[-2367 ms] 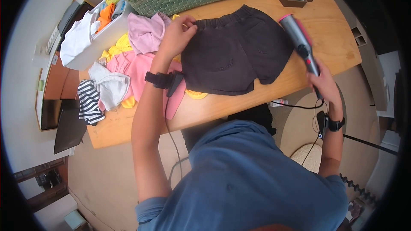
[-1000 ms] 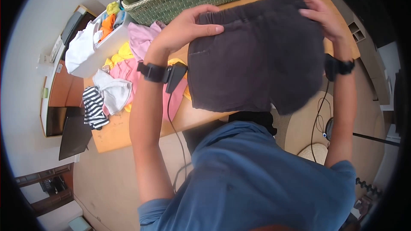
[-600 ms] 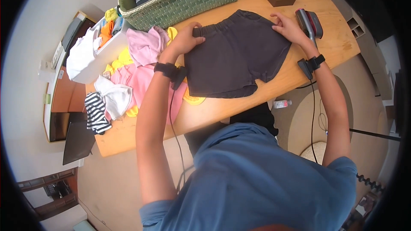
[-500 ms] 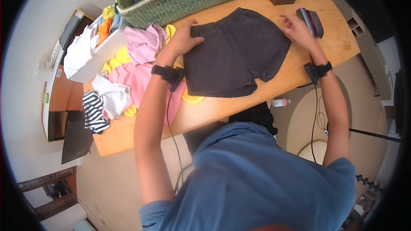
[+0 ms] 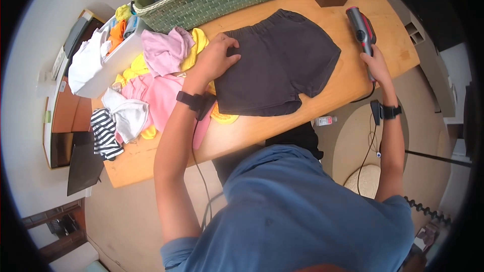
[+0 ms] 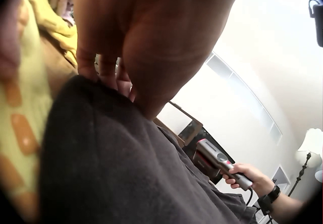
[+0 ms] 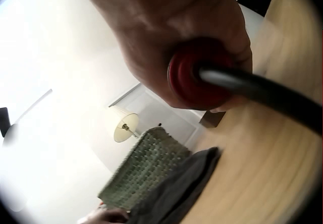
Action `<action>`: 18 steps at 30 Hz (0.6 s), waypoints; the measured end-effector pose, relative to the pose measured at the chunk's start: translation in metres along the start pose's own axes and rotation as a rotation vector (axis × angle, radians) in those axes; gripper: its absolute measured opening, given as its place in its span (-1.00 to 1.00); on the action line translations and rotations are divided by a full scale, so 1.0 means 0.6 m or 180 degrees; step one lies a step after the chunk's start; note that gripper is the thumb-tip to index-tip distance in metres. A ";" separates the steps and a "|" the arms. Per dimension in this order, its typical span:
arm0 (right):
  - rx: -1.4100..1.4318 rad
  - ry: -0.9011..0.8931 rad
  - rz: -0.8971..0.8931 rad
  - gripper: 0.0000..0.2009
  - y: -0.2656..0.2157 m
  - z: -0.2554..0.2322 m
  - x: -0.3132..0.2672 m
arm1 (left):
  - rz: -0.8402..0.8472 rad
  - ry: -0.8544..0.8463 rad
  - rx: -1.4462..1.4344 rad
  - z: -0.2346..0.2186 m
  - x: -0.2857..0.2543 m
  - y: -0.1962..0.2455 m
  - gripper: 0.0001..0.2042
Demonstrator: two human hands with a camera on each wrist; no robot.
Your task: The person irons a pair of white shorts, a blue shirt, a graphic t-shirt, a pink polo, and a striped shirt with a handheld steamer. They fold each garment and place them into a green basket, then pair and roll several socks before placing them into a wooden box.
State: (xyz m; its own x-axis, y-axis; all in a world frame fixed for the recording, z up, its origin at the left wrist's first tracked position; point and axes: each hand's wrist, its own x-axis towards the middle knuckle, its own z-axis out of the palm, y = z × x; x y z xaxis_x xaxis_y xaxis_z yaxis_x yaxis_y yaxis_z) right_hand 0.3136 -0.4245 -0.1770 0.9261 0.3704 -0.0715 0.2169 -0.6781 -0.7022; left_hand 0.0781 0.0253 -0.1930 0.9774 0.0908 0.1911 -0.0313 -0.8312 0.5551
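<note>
Dark grey shorts lie spread on the table, waistband toward the basket. At their upper left corner the left hand rests its fingertips and thumb on the cloth, bent loosely; the left wrist view shows these fingers at the edge of the shorts. The right hand grips the handle of a grey and red handheld steamer to the right of the shorts. In the right wrist view the right hand wraps round the handle's red end, with a black cord coming out.
A green woven basket holding clothes stands behind the shorts. To the left are pink, yellow, white and striped clothes and a white bin of clothes. A brown box sits at the back right. The steamer's cord hangs over the table's edge.
The shorts, lifted by both hands a second ago, lie flat again. The right hand has left the shorts' right side and taken hold of the steamer. The left hand stays by the waistband corner.
</note>
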 end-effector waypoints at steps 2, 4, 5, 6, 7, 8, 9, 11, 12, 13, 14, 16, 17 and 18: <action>0.1048 -0.0511 0.0135 -0.64 -0.064 -0.004 -0.038 | 0.0066 0.0060 -0.0123 0.006 -0.009 -0.004 -0.70; 0.2024 -0.0763 -0.0009 -0.69 -0.125 0.014 -0.085 | -0.0058 -0.0015 -0.0223 0.004 -0.009 -0.001 -0.70; 0.2460 -0.1039 0.0060 -0.71 -0.151 0.024 -0.100 | -0.0100 -0.0055 -0.0267 0.003 -0.005 0.001 -0.70; 0.2900 -0.1315 0.0117 -0.73 -0.178 0.036 -0.113 | -0.0097 -0.0063 -0.0296 0.006 -0.003 -0.001 -0.70; 0.3341 -0.1600 0.0164 -0.75 -0.199 0.050 -0.119 | -0.0100 -0.0063 -0.0318 0.008 -0.002 -0.006 -0.70; 0.3414 -0.1847 0.0187 -0.74 -0.214 0.069 -0.119 | -0.0109 -0.0053 -0.0335 0.007 -0.002 -0.008 -0.70; 0.3479 -0.2101 0.0211 -0.74 -0.223 0.091 -0.118 | -0.0129 -0.0059 -0.0351 0.008 -0.003 -0.011 -0.69; 0.3491 -0.2444 0.0227 -0.74 -0.224 0.127 -0.111 | -0.0177 -0.0061 -0.0397 0.008 -0.004 -0.010 -0.69; 0.3443 -0.2531 0.0218 -0.74 -0.219 0.144 -0.104 | -0.0218 -0.0097 -0.0380 0.008 -0.005 -0.011 -0.70; 0.3389 -0.2615 0.0203 -0.75 -0.215 0.156 -0.098 | -0.0254 -0.0127 -0.0364 0.007 -0.005 -0.011 -0.71; 0.3305 -0.2442 0.0156 -0.75 -0.209 0.160 -0.096 | -0.0293 -0.0158 -0.0354 0.007 -0.004 -0.011 -0.71; 0.3135 -0.2100 0.0083 -0.77 -0.189 0.156 -0.095 | -0.0257 -0.0145 -0.0303 0.006 -0.005 -0.013 -0.71; 0.3057 -0.1851 0.0083 -0.81 -0.178 0.149 -0.093 | -0.0239 -0.0144 -0.0283 0.007 -0.007 -0.013 -0.71; 0.3084 -0.1591 0.0138 -0.82 -0.167 0.143 -0.092 | -0.0240 -0.0120 -0.0349 0.008 -0.008 -0.013 -0.71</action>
State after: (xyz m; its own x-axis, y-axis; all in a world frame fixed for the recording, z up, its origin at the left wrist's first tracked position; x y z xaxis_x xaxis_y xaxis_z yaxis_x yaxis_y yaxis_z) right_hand 0.2138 -0.3223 -0.1633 0.6494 0.7230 -0.2357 -0.3511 0.0101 -0.9363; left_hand 0.0747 0.0289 -0.2019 0.9849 0.1282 0.1162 0.0217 -0.7576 0.6524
